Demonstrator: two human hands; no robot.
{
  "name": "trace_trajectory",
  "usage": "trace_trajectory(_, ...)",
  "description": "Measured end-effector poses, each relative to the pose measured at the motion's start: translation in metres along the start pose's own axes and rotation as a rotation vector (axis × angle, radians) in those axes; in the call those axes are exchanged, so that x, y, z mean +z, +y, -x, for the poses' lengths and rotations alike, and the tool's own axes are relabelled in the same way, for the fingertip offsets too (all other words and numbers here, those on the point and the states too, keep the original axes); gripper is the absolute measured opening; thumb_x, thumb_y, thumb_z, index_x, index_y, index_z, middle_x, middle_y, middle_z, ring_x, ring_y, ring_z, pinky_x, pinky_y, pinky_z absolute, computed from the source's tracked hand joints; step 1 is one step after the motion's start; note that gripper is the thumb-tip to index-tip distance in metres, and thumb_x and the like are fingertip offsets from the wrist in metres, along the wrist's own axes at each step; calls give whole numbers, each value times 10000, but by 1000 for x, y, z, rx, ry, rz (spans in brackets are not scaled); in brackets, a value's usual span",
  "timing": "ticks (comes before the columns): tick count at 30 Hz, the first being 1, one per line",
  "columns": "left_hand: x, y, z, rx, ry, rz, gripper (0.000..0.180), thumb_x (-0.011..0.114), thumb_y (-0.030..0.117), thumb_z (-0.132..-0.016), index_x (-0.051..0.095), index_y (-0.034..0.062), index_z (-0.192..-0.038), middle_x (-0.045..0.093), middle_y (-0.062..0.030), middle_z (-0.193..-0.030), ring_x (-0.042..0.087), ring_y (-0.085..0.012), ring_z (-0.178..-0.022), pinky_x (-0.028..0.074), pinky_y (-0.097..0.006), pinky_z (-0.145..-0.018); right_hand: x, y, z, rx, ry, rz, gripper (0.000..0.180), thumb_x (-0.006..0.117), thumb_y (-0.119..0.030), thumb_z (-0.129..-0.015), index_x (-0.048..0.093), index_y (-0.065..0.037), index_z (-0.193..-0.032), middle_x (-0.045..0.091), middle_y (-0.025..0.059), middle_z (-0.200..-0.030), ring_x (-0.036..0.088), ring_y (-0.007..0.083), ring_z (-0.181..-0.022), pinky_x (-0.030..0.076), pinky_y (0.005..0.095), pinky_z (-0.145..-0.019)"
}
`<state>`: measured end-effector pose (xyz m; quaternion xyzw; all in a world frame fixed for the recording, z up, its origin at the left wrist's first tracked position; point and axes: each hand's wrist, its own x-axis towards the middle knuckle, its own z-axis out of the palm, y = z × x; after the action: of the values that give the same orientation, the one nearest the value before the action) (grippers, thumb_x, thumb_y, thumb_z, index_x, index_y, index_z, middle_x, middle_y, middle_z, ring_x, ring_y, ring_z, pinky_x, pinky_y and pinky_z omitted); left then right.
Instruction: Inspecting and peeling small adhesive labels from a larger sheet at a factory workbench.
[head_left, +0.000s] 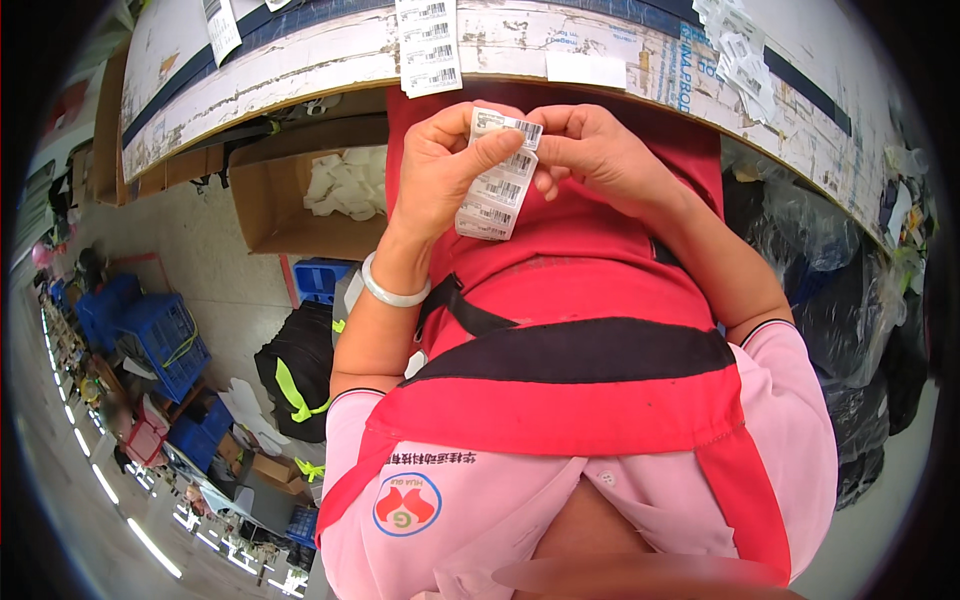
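Note:
Between my hands is a short strip of white barcode labels [494,190], held up in front of the red apron [590,250]. My left hand [440,160] is closed on it, the thumb lying across the upper labels, and a pale bangle circles that wrist. My right hand [600,150] pinches the strip's upper right edge between thumb and finger, with its other fingers curled. The strip's lower end hangs below the left thumb. Just beyond the hands, a longer label strip [428,50] hangs over the near edge of the worktable [330,60].
More labels [735,60] lie at the table's right, and a blank white slip [586,70] sits near its edge. Below the table at left stands a cardboard box [280,225] with paper scraps. Blue crates [165,345] stand farther left; dark plastic bags [845,310] are piled at right.

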<state>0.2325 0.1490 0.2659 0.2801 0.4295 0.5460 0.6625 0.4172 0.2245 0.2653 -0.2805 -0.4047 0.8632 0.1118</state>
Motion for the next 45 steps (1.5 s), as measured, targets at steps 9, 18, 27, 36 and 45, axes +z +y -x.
trace_trajectory(9,3,-9,-8,0,72,-190,113,722,75,-861,709,-13,-930,696,-42,-869,618,-71,-729,486,-204,-645,5,-5,15,-203,350,211,187,638,-169,-941,668,10,-984,647,14,-831,579,63,-692,491,205,-652)
trace_trajectory(18,-12,-22,-16,38,-40,-64,123,678,68,-894,722,-25,-961,678,-16,-914,598,-78,-827,464,-217,-765,-44,-27,8,-537,673,692,162,604,-159,-964,648,-10,-1008,638,17,-809,610,67,-722,511,197,-651)
trace_trajectory(27,-17,-28,-15,-54,52,25,144,664,95,-914,708,-9,-1003,675,5,-871,565,-44,-761,429,-187,-683,-74,-35,8,-168,536,676,207,636,-218,-948,657,-24,-1018,632,2,-814,608,47,-673,517,189,-599)
trace_trajectory(36,-14,-26,-18,-53,55,16,147,669,104,-914,711,-5,-1002,681,9,-859,549,-35,-740,422,-181,-663,-63,-42,1,-67,552,543,151,618,-124,-927,642,25,-920,651,61,-738,629,112,-613,520,220,-538)
trace_trajectory(45,-14,-30,-16,-41,48,18,144,666,102,-916,708,-7,-1000,684,0,-876,554,-39,-751,427,-183,-680,-62,-42,0,-53,561,576,156,623,-120,-918,635,36,-913,652,71,-725,626,114,-595,515,220,-525)
